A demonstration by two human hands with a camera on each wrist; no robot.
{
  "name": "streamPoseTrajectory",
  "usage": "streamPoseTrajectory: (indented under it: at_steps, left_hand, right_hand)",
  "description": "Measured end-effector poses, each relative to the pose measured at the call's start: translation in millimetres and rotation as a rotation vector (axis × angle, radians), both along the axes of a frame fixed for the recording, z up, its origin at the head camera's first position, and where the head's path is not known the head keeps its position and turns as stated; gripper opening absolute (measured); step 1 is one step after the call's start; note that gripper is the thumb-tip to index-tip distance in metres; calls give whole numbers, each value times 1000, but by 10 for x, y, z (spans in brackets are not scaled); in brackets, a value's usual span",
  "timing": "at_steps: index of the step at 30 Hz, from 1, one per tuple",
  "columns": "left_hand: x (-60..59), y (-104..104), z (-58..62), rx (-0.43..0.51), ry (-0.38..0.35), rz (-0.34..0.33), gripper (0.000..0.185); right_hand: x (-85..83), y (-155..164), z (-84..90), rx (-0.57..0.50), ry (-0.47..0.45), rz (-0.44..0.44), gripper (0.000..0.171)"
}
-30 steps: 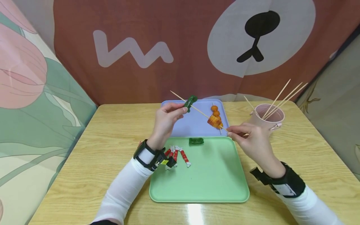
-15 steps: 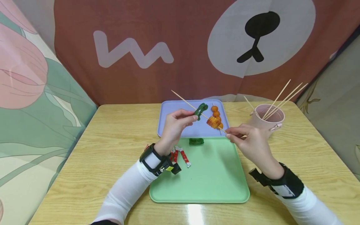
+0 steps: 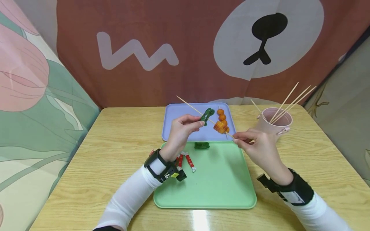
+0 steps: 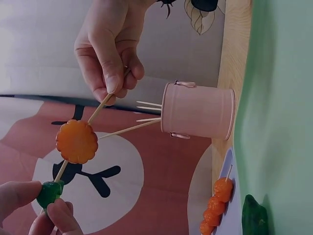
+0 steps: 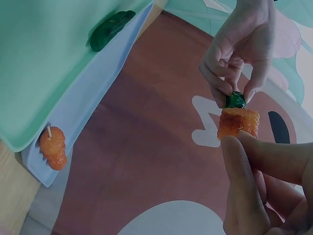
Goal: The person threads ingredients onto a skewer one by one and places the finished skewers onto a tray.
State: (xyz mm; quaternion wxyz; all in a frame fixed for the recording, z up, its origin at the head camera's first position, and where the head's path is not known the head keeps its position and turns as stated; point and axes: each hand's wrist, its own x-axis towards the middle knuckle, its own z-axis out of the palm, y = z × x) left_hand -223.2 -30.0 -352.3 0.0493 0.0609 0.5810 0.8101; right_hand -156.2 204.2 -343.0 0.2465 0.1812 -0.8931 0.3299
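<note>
The green tray (image 3: 214, 184) lies at lower centre. Right of centre, my right hand (image 3: 261, 149) pinches the bamboo skewer (image 3: 189, 105) by its lower end; mid-frame, my left hand (image 3: 180, 133) pinches the green pepper (image 3: 207, 116) threaded up-left of the corn piece (image 3: 220, 127).

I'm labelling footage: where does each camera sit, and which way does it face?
Head: on the head, facing forward and down at the green rectangular tray; left hand, right hand, white sleeves show.
Left wrist: on that wrist, facing the right hand and pink round bucket; left fingertips show.
Right wrist: on that wrist, facing the left hand; right fingers show.
Both wrist views share the orange ridged chunk.
</note>
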Motion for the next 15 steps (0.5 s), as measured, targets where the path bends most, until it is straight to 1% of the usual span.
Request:
streamPoseTrajectory:
  at_steps: [8,12,15]
  left_hand:
    - [39,28,-22,-56,-19,-36,20]
    - [41,29,-9,-49,-16,-24,19]
    - [39,30,1,-44,-13,-31,19]
  right_hand:
    - [-5,-13,-31,-11,-18,17,13]
    - [-12,-17,-27,-17,-21,24,13]
    - [-16,-17,-26,-24,-21,26,14]
